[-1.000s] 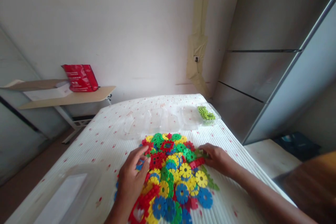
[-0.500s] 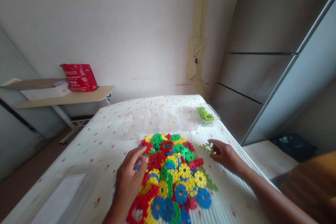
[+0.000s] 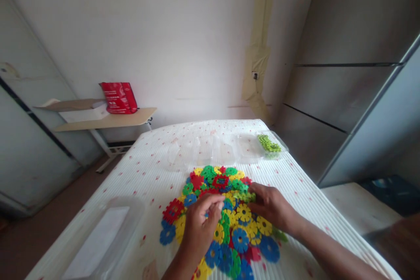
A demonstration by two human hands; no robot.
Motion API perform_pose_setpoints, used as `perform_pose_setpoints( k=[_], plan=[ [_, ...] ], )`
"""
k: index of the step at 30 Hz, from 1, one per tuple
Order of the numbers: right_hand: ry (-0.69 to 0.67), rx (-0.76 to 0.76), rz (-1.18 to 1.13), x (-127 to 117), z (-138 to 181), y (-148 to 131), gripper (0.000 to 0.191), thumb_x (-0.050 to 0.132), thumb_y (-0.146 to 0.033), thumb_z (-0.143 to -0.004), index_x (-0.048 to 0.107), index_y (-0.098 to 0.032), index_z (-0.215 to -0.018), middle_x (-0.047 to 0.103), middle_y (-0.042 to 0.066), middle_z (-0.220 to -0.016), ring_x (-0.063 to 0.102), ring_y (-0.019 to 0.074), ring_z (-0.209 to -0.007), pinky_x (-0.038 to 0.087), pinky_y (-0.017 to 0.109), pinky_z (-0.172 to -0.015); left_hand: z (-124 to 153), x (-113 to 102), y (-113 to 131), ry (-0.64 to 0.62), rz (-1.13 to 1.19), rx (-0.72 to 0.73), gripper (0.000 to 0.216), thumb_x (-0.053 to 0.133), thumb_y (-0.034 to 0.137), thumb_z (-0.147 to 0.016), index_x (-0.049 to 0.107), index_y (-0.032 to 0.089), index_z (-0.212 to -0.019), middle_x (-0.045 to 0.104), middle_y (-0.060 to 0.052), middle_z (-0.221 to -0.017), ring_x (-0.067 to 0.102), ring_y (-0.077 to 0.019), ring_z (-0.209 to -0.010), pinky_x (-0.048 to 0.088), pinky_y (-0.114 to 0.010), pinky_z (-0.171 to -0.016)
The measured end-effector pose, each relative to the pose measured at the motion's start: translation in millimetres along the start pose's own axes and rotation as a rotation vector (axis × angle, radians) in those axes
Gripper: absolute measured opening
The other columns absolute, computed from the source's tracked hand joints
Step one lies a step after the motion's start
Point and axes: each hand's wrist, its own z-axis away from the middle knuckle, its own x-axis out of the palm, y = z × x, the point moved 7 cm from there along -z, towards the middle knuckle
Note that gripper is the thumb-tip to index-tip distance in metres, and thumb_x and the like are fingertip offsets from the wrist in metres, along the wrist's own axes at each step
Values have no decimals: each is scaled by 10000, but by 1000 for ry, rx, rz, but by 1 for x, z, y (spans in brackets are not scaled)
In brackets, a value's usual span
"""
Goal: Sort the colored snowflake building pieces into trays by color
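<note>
A pile of flat plastic gear-shaped discs (image 3: 226, 218) in red, yellow, blue and green lies on the white dotted bedspread (image 3: 147, 175). My left hand (image 3: 201, 225) rests on the pile's left-middle with its fingers curled down and pinched onto the discs; what they hold is hidden. Over the right side of the pile, my right hand (image 3: 272, 208) pinches a small stack of light green pieces (image 3: 244, 196) at its fingertips.
A row of clear plastic boxes (image 3: 210, 151) stands behind the pile; the rightmost box (image 3: 269, 144) holds light green pieces. A clear lid (image 3: 98, 240) lies at the front left. A red bag (image 3: 118, 97) sits on a shelf. Grey wardrobe doors (image 3: 354, 96) stand to the right.
My right hand, which had lifted a green piece out to the right, is back at the pile's top right holding light green pieces. My left hand shifted right and curled its fingers. The view panned left.
</note>
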Motion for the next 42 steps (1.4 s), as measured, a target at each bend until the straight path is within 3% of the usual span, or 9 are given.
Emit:
perform_pose_setpoints(
  k=[7,12,16,21,26,31,35,39,42],
  plan=[
    [82,-445,254,16,-7,-61,184,386,-107,-850,537,-188,-783,583,53,-743,535,158,-672,433,259,-585,2,10,-23,-110,303,-343,337,590,444,-753,626,138,-890,561,21,-582,494,-67,-418,352,-165,-388],
    [125,-563,303,26,-3,-79,206,374,-147,-900,573,-181,-942,634,109,-920,595,192,-835,497,313,-718,9,21,-26,-262,621,-466,336,700,333,-646,567,160,-902,525,59,-594,462,-46,-393,354,-163,-381],
    [168,-387,257,16,-3,-56,231,393,-162,-883,522,-197,-1071,599,122,-1082,589,198,-947,498,313,-762,8,12,-26,-200,660,-473,326,691,223,-624,543,179,-912,545,53,-647,444,-36,-458,317,-142,-407],
    [37,48,312,-10,16,19,157,449,-248,-834,538,-222,-707,590,5,-627,549,145,-532,407,253,-505,-1,-10,-31,-5,634,-431,525,669,206,-634,511,175,-1134,558,30,-705,454,-53,-535,328,-159,-467],
    [-147,289,288,-12,59,77,95,522,-182,-682,589,-234,-725,619,-9,-637,566,144,-565,379,233,-526,-5,-17,-37,86,691,-349,516,626,268,-735,484,201,-1227,530,20,-789,426,-42,-562,345,-168,-517],
    [-115,280,277,-4,72,74,300,499,-192,-673,608,-226,-950,655,19,-806,594,153,-677,410,234,-601,-4,-14,-40,106,685,-347,504,642,295,-741,498,226,-1219,485,35,-769,373,-21,-521,304,-137,-455],
    [-170,258,189,1,64,57,341,435,-180,-735,597,-197,-1035,638,15,-743,570,138,-633,400,228,-570,-5,-16,-35,126,643,-317,545,624,322,-758,428,291,-1266,473,52,-762,329,-5,-451,253,-127,-387],
    [-189,193,89,4,57,49,514,445,-139,-703,535,-234,-1200,650,18,-853,568,135,-686,413,232,-619,-7,-17,-31,109,621,-284,560,598,316,-773,372,321,-1286,477,63,-737,394,-19,-451,307,-136,-398],
    [-229,172,50,9,54,50,516,458,-136,-686,550,-248,-1181,646,27,-948,570,147,-747,420,249,-667,-7,-17,-32,122,603,-283,517,604,309,-755,416,274,-1235,479,66,-702,447,-38,-464,364,-156,-422]
  ],
)
